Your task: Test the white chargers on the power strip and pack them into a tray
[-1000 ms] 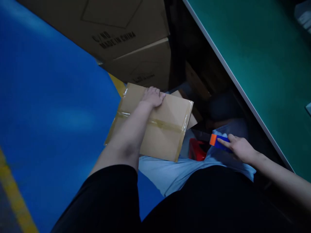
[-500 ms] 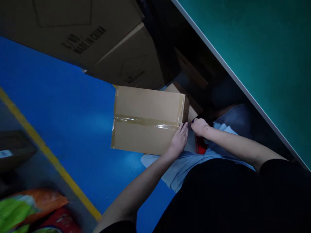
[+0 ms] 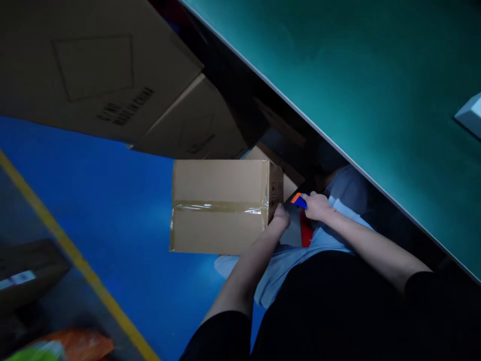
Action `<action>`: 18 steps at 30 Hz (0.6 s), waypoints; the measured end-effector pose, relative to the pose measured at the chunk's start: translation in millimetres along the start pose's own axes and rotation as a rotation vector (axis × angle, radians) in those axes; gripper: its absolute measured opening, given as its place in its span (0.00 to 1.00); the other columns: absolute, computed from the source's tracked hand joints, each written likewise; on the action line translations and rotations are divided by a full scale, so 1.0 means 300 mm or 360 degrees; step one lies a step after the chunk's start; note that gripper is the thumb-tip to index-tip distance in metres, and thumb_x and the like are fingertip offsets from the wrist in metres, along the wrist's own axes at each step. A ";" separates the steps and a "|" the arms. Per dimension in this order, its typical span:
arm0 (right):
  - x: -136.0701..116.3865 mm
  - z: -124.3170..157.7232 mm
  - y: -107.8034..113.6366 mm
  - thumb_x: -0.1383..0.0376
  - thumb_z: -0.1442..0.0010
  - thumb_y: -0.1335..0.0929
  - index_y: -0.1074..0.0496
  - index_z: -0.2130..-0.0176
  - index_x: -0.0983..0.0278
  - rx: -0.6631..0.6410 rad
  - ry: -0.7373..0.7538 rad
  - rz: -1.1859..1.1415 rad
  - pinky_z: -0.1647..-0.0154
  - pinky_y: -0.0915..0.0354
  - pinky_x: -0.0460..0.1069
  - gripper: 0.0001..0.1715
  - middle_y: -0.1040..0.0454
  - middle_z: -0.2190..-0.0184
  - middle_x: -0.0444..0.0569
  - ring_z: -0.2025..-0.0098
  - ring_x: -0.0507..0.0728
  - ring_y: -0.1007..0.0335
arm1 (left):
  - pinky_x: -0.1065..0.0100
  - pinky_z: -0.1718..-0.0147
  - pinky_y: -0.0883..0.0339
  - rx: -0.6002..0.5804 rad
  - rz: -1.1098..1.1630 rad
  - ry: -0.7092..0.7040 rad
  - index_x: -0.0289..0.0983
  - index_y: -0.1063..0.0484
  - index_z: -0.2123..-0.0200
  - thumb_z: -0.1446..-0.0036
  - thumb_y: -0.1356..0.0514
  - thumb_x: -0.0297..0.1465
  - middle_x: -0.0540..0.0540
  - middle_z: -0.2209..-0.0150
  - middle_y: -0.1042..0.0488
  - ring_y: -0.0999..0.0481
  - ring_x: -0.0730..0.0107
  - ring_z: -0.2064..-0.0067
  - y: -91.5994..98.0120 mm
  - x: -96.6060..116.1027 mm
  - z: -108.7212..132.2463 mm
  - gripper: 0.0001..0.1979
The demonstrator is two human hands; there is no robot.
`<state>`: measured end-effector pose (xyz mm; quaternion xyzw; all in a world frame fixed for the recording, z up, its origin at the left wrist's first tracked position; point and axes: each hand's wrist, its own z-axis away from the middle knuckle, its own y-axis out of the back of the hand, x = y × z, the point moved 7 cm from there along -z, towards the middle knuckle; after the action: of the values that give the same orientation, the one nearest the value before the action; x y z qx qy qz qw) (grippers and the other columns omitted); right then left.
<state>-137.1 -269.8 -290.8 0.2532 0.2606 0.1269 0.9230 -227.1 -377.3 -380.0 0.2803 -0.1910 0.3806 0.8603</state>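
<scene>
Green tabletop [image 3: 356, 90] occupies upper right, a pale object [image 3: 470, 116] on it at the frame edge; large carton [image 3: 90, 65], marked MADE IN CHINA, adjoins a second printed carton [image 3: 201, 123]; yellow line [image 3: 80, 263] borders blue floor [image 3: 93, 185]; beyond it, a labelled box [image 3: 41, 265] and a blurred orange-and-green item [image 3: 84, 343].

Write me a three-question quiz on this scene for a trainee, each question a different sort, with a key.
1. True or false: on the carton beside the left hand, the flaps facing the camera stand wide open.

2. Which colours show on the tool in the right hand?
A red and white
B orange and blue
C green and yellow

3. Fill in the missing word printed on the large carton at upper left: "MADE IN ____".

Key:
1. False; they lie flat, with tape along the middle.
2. B
3. CHINA
</scene>
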 end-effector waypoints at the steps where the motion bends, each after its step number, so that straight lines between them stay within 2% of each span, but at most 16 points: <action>1: 0.007 0.030 0.027 0.61 0.39 0.28 0.35 0.34 0.62 0.0082 0.0021 -0.0080 0.44 0.33 0.59 0.36 0.28 0.45 0.60 0.46 0.65 0.27 | 0.49 0.45 0.28 -0.0031 0.0105 0.0027 0.38 0.29 0.42 0.34 0.37 0.40 0.40 0.41 0.29 0.26 0.53 0.43 -0.002 0.015 0.002 0.20; 4: 0.011 0.104 0.088 0.61 0.37 0.30 0.43 0.31 0.59 0.0282 0.0089 -0.0333 0.41 0.35 0.56 0.39 0.29 0.41 0.57 0.42 0.62 0.29 | 0.54 0.49 0.25 -0.0009 0.0489 0.0074 0.36 0.27 0.46 0.33 0.39 0.42 0.41 0.46 0.25 0.23 0.56 0.48 -0.006 0.078 0.073 0.19; 5: 0.007 0.123 0.099 0.61 0.37 0.31 0.43 0.31 0.60 0.0324 0.0112 -0.0414 0.40 0.35 0.54 0.39 0.29 0.40 0.56 0.42 0.61 0.29 | 0.54 0.49 0.25 0.0037 0.0627 0.0056 0.36 0.28 0.44 0.30 0.44 0.45 0.40 0.46 0.24 0.22 0.56 0.48 -0.005 0.108 0.115 0.21; 7: -0.018 0.158 0.108 0.62 0.37 0.32 0.45 0.31 0.62 0.0375 0.0171 -0.0552 0.42 0.33 0.51 0.39 0.28 0.40 0.54 0.43 0.57 0.28 | 0.56 0.50 0.25 0.0164 0.0876 -0.0027 0.36 0.33 0.37 0.26 0.60 0.50 0.36 0.43 0.24 0.21 0.57 0.47 0.002 0.172 0.217 0.31; 8: -0.038 0.175 0.109 0.63 0.37 0.32 0.46 0.31 0.63 0.0391 0.0210 -0.0603 0.44 0.31 0.50 0.39 0.27 0.41 0.54 0.45 0.56 0.26 | 0.56 0.51 0.24 0.0240 0.1005 -0.0079 0.37 0.37 0.34 0.28 0.68 0.52 0.35 0.41 0.25 0.21 0.56 0.46 0.008 0.201 0.272 0.37; 9: -0.063 0.192 0.109 0.63 0.36 0.32 0.46 0.31 0.63 0.0405 0.0255 -0.0638 0.46 0.30 0.50 0.38 0.26 0.42 0.53 0.46 0.56 0.25 | 0.56 0.51 0.24 0.0323 0.1128 -0.0135 0.38 0.40 0.32 0.29 0.72 0.54 0.35 0.39 0.27 0.22 0.55 0.44 0.014 0.227 0.328 0.40; 10: -0.090 0.210 0.112 0.63 0.36 0.32 0.46 0.32 0.62 0.0421 0.0303 -0.0656 0.47 0.29 0.50 0.38 0.25 0.43 0.52 0.47 0.55 0.24 | 0.56 0.52 0.23 0.0439 0.1298 -0.0173 0.38 0.41 0.31 0.31 0.70 0.57 0.35 0.37 0.28 0.23 0.53 0.42 0.024 0.242 0.383 0.42; 12: -0.145 0.251 0.127 0.62 0.36 0.32 0.43 0.33 0.60 0.0463 0.0404 -0.0648 0.47 0.28 0.52 0.36 0.24 0.44 0.51 0.48 0.56 0.24 | 0.57 0.53 0.22 0.0808 0.1893 -0.0101 0.38 0.32 0.38 0.40 0.46 0.63 0.35 0.40 0.25 0.22 0.48 0.43 0.041 0.221 0.488 0.40; 14: -0.193 0.304 0.158 0.61 0.37 0.31 0.39 0.35 0.59 0.0503 0.0498 -0.0605 0.44 0.29 0.55 0.34 0.24 0.44 0.52 0.46 0.59 0.25 | 0.60 0.56 0.22 0.1059 0.2157 0.0010 0.37 0.25 0.47 0.53 0.31 0.59 0.37 0.49 0.20 0.20 0.49 0.48 0.045 0.199 0.569 0.38; 16: -0.231 0.376 0.205 0.58 0.37 0.30 0.39 0.34 0.62 0.0556 0.0616 -0.0513 0.39 0.32 0.59 0.36 0.28 0.40 0.58 0.40 0.63 0.29 | 0.64 0.60 0.23 0.1192 0.2115 0.0054 0.36 0.22 0.54 0.57 0.28 0.57 0.39 0.56 0.17 0.18 0.53 0.55 0.064 0.203 0.630 0.36; 18: -0.266 0.463 0.254 0.52 0.37 0.30 0.44 0.30 0.63 0.0615 0.0807 -0.0321 0.36 0.36 0.63 0.44 0.38 0.33 0.65 0.34 0.68 0.36 | 0.67 0.66 0.24 0.1260 0.2026 0.0050 0.35 0.21 0.54 0.58 0.29 0.58 0.41 0.60 0.17 0.18 0.57 0.60 0.096 0.224 0.676 0.37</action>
<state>-135.5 -291.0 -114.6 0.3568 0.5249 0.0421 0.7716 -229.6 -451.9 -177.8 0.3988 -0.1527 0.8489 0.3115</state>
